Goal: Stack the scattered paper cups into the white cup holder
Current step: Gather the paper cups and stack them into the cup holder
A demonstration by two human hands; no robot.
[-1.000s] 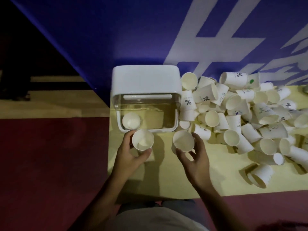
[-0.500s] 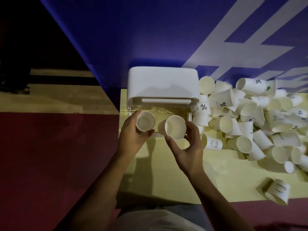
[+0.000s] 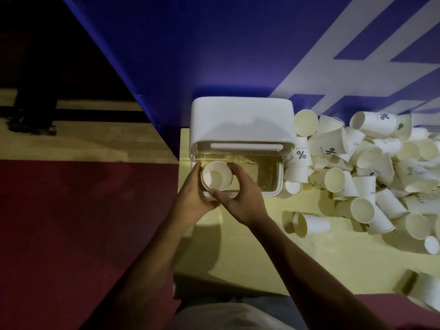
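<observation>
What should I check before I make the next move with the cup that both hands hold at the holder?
1. Hold on the cup: ok; left hand and right hand both curl round it.
2. Cup upright, mouth up: ok.
3. Cup over the left end of the white cup holder: ok.
4. Cup seated on anything below: cannot tell; the hands hide its base.
5. More cups close by: ok; the pile of cups lies right beside the holder.
</observation>
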